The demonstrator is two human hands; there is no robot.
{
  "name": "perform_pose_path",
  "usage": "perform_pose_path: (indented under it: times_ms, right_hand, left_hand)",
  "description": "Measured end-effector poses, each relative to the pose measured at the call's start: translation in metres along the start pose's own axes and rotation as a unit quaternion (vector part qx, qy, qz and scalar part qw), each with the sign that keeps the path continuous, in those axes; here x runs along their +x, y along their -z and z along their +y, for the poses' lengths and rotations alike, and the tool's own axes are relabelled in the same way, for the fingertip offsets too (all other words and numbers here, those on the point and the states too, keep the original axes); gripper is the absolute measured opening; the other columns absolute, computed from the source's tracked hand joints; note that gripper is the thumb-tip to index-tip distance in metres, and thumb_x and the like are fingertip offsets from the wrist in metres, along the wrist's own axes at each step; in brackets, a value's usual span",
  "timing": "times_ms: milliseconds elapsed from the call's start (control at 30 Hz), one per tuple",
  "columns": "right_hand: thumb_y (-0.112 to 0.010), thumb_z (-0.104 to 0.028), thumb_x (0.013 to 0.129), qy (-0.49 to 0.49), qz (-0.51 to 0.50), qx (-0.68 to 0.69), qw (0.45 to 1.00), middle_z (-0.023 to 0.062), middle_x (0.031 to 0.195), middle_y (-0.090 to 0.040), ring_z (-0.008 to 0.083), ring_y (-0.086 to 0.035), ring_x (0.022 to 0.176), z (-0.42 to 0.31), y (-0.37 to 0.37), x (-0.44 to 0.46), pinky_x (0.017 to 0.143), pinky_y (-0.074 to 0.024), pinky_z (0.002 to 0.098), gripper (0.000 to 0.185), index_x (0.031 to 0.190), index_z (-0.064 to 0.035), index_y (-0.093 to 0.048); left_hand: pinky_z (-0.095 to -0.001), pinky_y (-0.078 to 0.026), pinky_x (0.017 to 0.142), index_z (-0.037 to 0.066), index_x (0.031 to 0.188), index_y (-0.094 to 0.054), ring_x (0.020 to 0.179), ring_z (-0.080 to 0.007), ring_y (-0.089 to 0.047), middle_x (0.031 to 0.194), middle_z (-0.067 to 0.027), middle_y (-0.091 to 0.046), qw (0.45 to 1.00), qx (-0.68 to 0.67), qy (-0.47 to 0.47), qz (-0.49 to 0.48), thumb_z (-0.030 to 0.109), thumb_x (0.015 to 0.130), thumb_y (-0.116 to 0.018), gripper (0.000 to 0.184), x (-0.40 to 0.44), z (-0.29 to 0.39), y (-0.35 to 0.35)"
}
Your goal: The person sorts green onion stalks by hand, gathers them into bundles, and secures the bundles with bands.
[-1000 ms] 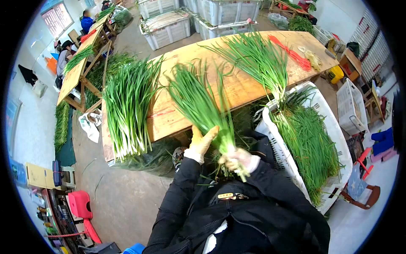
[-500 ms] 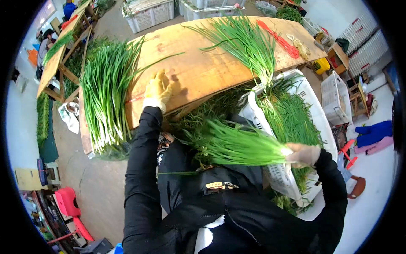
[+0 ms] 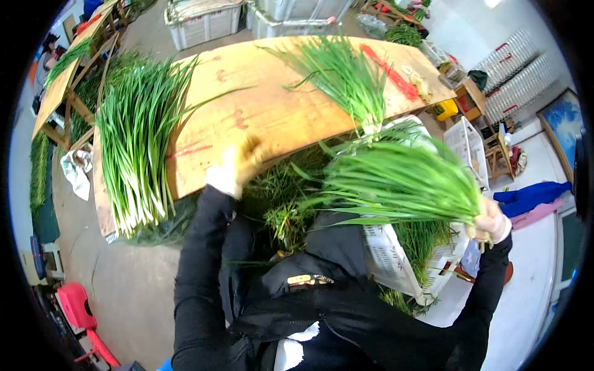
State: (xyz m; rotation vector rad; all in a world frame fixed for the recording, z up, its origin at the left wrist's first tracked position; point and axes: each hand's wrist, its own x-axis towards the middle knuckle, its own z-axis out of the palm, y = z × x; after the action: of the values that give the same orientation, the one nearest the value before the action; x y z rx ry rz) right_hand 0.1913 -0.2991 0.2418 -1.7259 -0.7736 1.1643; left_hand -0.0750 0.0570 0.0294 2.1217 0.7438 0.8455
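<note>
Green bunch (image 3: 396,179) farther over white crate (image 3: 391,256)

The held bunch (image 3: 402,179) is bright green, the leftmost bunch (image 3: 139,142) deeper — dark green leaves (image 3: 142,105) paling to white stems (image 3: 133,213). Yellow covers the left hand (image 3: 238,163), white its cuff (image 3: 221,182), black the jacket (image 3: 272,312). The tabletop (image 3: 266,111) is honey-tan, blotched brown and streaked red — the crate (image 3: 387,253) white, the strings (image 3: 391,73) red, one cloth (image 3: 533,197) vivid blue, another cloth (image 3: 537,214) pink.
</note>
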Motion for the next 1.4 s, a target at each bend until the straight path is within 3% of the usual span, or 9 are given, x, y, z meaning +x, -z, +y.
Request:
perform_pose_path:
  times_ms: [233,300,400,500,833,1033,1167,1267,1400]
  right_hand:
    - [-0.052,-0.017,0.081,0.287,0.007,0.114,0.951,0.0119,0.081,-0.055,0.0089,-0.047,0.039,-0.038,-0.001,0.01,0.027,-0.0344,0.0179,0.042,0.113,0.006,-0.036]
    - [-0.052,-0.022,0.081,0.287,0.011,0.107,0.952,0.0072,0.075,-0.051,0.0062,-0.043,0.038,-0.032,-0.037,0.05,0.028,-0.0316,0.0171,0.038,0.106,0.0045,-0.041]
    - [-0.059,-0.037,0.076,0.253,-0.044,0.036,0.966,0.0001,0.058,-0.048,0.0026,-0.038,0.038,-0.002,-0.105,0.124,0.031,-0.0276,0.0159,0.043,0.085,0.0048,-0.054]
    - [-0.058,-0.02,0.077,0.104,-0.146,0.135,0.975,0.0041,0.066,-0.056,0.0071,-0.049,0.048,0.062,-0.174,0.177,0.04,-0.0386,0.0174,0.026,0.088,0.0034,-0.055]
    - [-0.054,-0.025,0.082,-0.056,-0.476,0.162,0.863,0.0142,0.092,-0.059,0.0201,-0.058,0.082,0.184,-0.229,0.204,0.074,-0.0473,0.0313,0.039,0.107,0.0036,-0.048]
    - [-0.06,-0.024,0.078,-0.12,-0.605,0.246,0.748,0.0234,0.104,-0.053,0.0275,-0.056,0.092,0.188,-0.233,0.208,0.079,-0.0452,0.0366,0.042,0.108,0.0007,-0.045]
    - [-0.065,-0.025,0.073,-0.159,-0.602,0.297,0.724,0.0208,0.109,-0.052,0.0284,-0.054,0.097,0.188,-0.221,0.201,0.084,-0.0424,0.0382,0.057,0.118,0.0003,-0.04]
    - [-0.077,-0.034,0.058,-0.014,-0.507,0.275,0.817,0.0114,0.116,-0.045,0.0212,-0.045,0.107,0.181,-0.212,0.209,0.09,-0.0366,0.0341,0.092,0.126,0.0006,-0.025]
    - [-0.079,-0.026,0.054,0.245,-0.123,-0.002,0.962,0.0144,0.115,-0.043,0.0243,-0.043,0.108,0.168,-0.241,0.206,0.095,-0.0325,0.036,0.098,0.127,0.0013,-0.019]
  left_hand:
    - [-0.0265,-0.046,0.073,-0.002,0.096,-0.056,0.081,-0.0153,-0.057,0.089,-0.0105,-0.061,0.907,-0.15,0.024,-0.393,0.016,0.082,-0.055,0.022,-0.046,0.02,-0.027]
    - [-0.0302,-0.039,0.089,0.0,0.121,-0.04,0.102,-0.0169,-0.049,0.113,-0.0119,-0.051,0.806,-0.314,0.125,-0.486,0.013,0.074,-0.066,0.054,-0.058,0.017,-0.04]
    - [-0.0333,-0.029,0.098,0.006,0.134,-0.007,0.122,-0.0249,-0.029,0.132,-0.0171,-0.029,0.747,-0.462,0.131,-0.461,0.013,0.07,-0.069,0.09,-0.069,0.032,-0.047]
    - [-0.0347,-0.027,0.097,0.006,0.135,-0.004,0.118,-0.0231,-0.035,0.129,-0.0108,-0.034,0.725,-0.611,0.2,-0.249,0.017,0.067,-0.071,0.096,-0.079,0.026,-0.058]
    - [-0.0327,-0.044,0.079,0.002,0.116,-0.042,0.09,-0.0195,-0.054,0.102,-0.0092,-0.056,0.766,-0.565,0.292,-0.096,0.022,0.067,-0.07,0.06,-0.087,0.006,-0.064]
    - [-0.0375,-0.041,0.089,0.009,0.133,-0.019,0.099,-0.0279,-0.053,0.127,-0.0161,-0.039,0.467,-0.829,0.23,-0.203,0.019,0.073,-0.062,0.075,-0.081,0.019,-0.065]
    - [-0.0256,-0.043,0.066,0.0,0.128,-0.027,0.067,-0.0139,-0.051,0.07,-0.0047,-0.055,0.557,-0.77,0.234,-0.204,0.012,0.071,-0.062,0.067,-0.074,0.025,-0.066]
    - [-0.0245,-0.043,0.062,-0.002,0.097,-0.052,0.063,-0.0132,-0.052,0.07,-0.0052,-0.055,0.705,-0.645,0.27,-0.118,0.007,0.069,-0.062,0.031,-0.064,0.023,-0.064]
    - [-0.0263,-0.045,0.075,0.001,0.098,-0.054,0.079,-0.014,-0.057,0.089,-0.0055,-0.06,0.791,-0.57,0.223,-0.022,0.018,0.065,-0.071,0.041,-0.041,0.049,-0.057]
